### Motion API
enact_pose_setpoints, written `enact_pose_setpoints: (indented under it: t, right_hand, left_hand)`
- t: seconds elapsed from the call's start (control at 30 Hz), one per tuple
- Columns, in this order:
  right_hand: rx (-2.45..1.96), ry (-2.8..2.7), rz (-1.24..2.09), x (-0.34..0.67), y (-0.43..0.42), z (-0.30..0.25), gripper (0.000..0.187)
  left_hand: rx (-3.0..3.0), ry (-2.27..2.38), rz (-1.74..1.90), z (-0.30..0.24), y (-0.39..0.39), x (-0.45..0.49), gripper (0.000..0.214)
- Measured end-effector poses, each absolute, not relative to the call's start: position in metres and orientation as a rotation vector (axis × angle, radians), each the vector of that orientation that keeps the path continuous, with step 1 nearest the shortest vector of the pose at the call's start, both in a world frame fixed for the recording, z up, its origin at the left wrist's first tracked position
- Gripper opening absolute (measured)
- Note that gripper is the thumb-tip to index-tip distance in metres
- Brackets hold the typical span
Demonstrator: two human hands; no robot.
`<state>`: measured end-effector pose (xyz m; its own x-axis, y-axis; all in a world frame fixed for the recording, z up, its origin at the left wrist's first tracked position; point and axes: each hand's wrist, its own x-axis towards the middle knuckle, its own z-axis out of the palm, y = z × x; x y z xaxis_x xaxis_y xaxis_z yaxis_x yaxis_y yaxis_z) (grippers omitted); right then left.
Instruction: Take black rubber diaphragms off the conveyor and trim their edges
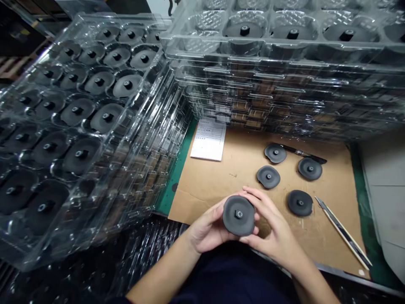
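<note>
Over on the left of the frame there's a tall stack of clear plastic blister trays (95, 19), each pocket seating one black disc, probably so the parts stay apart and don't rub. A second tray stack (316, 52) runs across the top right. Below it, a printed paper sheet (209, 139) lies on a cardboard sheet (202, 202) over a green mat (177, 181), which looks like a padded work spot. At bottom centre, the left hand (209, 226) and right hand (272, 223) are curled around the edge of a black rubber disc (238, 215), gripping it with the hub facing up in plain view. Further right, four loose discs (268, 177) sit spaced apart, so they aren't touching, beside a utility knife (343, 234).
</note>
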<state>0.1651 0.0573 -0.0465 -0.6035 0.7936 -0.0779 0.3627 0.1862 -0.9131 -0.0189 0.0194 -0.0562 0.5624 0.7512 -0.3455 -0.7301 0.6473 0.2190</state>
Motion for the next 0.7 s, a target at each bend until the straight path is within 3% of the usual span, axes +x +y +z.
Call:
enact_pose_setpoints:
  t: [0.2,0.47,0.7]
  right_hand:
    - [-1.108,-2.058,1.412,0.169,0.053,-0.053,0.076]
    - [-1.547,-2.135,0.846,0.172,0.035,-0.097,0.031]
    - [-1.305,-2.180,0.915,0.162,0.016,-0.107,0.023]
  left_hand:
    - [0.029,0.468,0.929,-0.056,0.014,-0.021,0.057]
    - [0.016,0.704,1.169,-0.040,0.009,-0.031,0.054]
    - [0.090,0.627,1.201,-0.032,0.008,-0.028,0.058]
